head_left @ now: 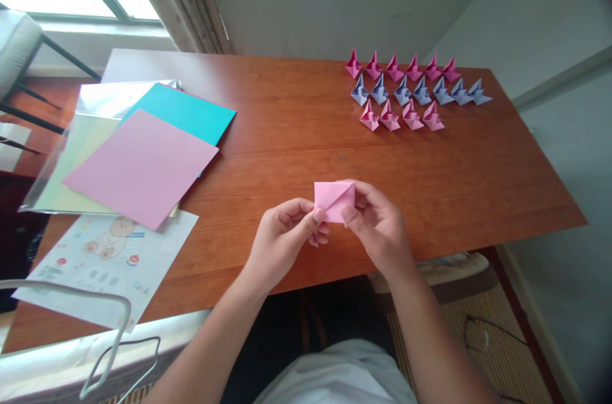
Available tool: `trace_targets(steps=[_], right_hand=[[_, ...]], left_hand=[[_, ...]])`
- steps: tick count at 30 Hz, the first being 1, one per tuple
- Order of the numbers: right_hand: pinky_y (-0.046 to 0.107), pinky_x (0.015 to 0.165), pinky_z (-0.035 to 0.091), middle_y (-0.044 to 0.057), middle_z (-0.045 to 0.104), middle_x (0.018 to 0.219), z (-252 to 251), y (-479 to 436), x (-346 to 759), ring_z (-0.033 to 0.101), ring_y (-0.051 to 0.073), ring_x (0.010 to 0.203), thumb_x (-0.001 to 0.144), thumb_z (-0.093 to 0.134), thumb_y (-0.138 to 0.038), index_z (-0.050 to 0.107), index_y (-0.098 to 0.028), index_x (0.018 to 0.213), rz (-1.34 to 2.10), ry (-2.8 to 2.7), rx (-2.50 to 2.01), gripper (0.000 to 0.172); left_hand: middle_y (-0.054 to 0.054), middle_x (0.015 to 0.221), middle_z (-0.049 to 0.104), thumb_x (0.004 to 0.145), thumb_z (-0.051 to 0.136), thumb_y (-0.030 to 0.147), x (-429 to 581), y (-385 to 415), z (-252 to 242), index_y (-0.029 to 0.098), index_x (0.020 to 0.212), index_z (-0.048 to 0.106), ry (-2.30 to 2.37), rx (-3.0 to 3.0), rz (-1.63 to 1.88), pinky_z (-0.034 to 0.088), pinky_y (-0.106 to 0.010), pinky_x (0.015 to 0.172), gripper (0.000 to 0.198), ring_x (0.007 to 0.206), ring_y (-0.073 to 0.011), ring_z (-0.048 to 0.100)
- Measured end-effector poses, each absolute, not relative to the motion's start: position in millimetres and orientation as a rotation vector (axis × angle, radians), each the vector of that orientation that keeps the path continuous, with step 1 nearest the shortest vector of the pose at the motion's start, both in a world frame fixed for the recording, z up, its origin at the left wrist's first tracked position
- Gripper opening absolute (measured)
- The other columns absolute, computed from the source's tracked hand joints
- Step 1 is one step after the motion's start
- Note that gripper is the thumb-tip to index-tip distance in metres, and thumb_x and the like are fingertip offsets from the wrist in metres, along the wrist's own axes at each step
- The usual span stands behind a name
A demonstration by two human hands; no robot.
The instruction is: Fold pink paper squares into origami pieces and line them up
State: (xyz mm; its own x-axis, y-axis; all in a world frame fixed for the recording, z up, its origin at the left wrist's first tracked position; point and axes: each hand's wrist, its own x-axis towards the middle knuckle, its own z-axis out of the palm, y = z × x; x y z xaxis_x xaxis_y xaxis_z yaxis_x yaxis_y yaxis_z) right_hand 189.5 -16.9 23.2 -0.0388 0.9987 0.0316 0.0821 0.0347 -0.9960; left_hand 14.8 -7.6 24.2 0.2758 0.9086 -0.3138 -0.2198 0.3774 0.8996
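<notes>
A small folded pink origami paper [335, 200] is held up between my two hands, just above the front part of the table. A diagonal crease or flap edge crosses its face. My left hand [287, 232] pinches its lower left corner with the thumb in front. On the other side my right hand [377, 219] grips the right edge, thumb on the front face and fingers behind. The paper's back and the fingertips behind it are hidden.
Folded paper figures stand in three rows at the back right: dark pink [394, 68], blue-grey [421, 92] and pink [389, 116]. At left lie pink sheets [143, 165], turquoise sheets [191, 112], a clear plastic packet [52, 168] and a printed sheet [115, 264]. A white cable or tube [127, 315] crosses the lower left.
</notes>
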Motion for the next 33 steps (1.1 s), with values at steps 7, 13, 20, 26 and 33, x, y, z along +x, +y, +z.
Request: trace_targets(steps=[7,13,20,26,33], right_hand=[[0.050,0.114,0.048,0.007,0.042,0.161,36,-9,202,0.047,0.030,0.145,0.081,0.083,-0.029,0.044,-0.039,0.150,1.048,-1.715,-1.106,0.080],[0.051,0.118,0.044,0.007,0.055,0.150,47,-3,211,0.051,0.030,0.141,0.081,0.083,-0.028,0.057,-0.034,0.140,0.859,-1.934,-1.081,0.065],[0.047,0.108,0.054,0.006,0.065,0.139,42,-8,208,0.061,0.028,0.130,0.083,0.081,-0.029,0.052,-0.035,0.142,0.961,-1.820,-1.149,0.065],[0.044,0.107,0.055,0.004,0.064,0.140,39,-10,203,0.061,0.026,0.130,0.084,0.079,-0.025,0.050,-0.037,0.143,0.908,-1.796,-1.174,0.067],[0.044,0.111,0.052,0.003,0.063,0.142,40,-12,201,0.059,0.025,0.133,0.085,0.072,-0.015,0.052,-0.036,0.142,0.823,-1.842,-1.222,0.064]], left_hand=[[0.000,0.064,0.068,0.086,0.078,0.042,13,-6,25,0.014,0.075,0.067,0.932,0.872,0.866,0.049,-0.018,0.057,0.031,0.058,-0.0096,0.061],[-0.001,0.067,0.069,0.086,0.078,0.040,13,-5,24,0.014,0.077,0.066,0.904,0.880,0.832,0.049,-0.018,0.059,0.030,0.060,-0.0096,0.062],[-0.001,0.068,0.069,0.086,0.076,0.043,13,-6,26,0.014,0.077,0.066,0.925,0.881,0.818,0.050,-0.019,0.059,0.032,0.061,-0.0109,0.064],[-0.002,0.069,0.069,0.090,0.072,0.043,15,-7,24,0.014,0.078,0.069,0.957,0.915,0.843,0.051,-0.020,0.059,0.031,0.061,-0.0110,0.063],[-0.002,0.070,0.069,0.091,0.070,0.046,18,-8,21,0.013,0.084,0.070,0.969,0.947,0.867,0.052,-0.020,0.060,0.033,0.063,-0.0117,0.064]])
